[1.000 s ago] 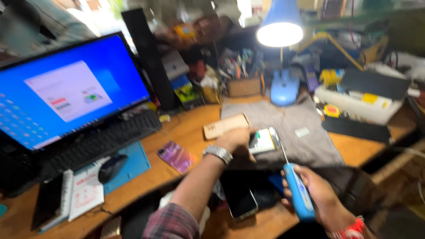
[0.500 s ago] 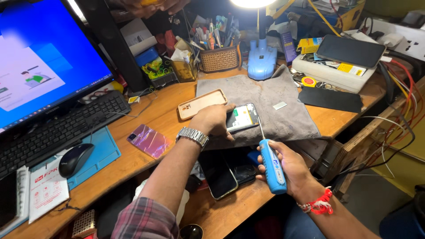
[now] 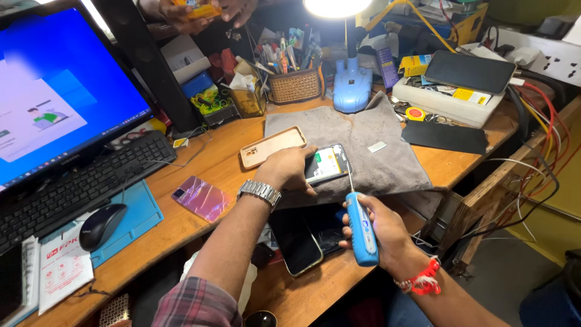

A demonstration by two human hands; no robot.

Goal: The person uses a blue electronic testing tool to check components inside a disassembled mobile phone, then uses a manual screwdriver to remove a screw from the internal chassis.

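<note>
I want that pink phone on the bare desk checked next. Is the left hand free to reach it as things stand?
Probably not yet: the left hand rests on the opened phone on the grey cloth. The path to the pink phone looks unobstructed once it lets go.

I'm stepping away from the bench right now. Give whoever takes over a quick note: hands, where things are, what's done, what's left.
Left hand presses down the opened phone on the grey towel.
Right hand grips the blue electric screwdriver, tip at the phone's edge.
Done: back cover off, insides exposed; a tan phone case lies beside it.
Left: screw work appears unfinished; individual screws can't be made out.
</note>
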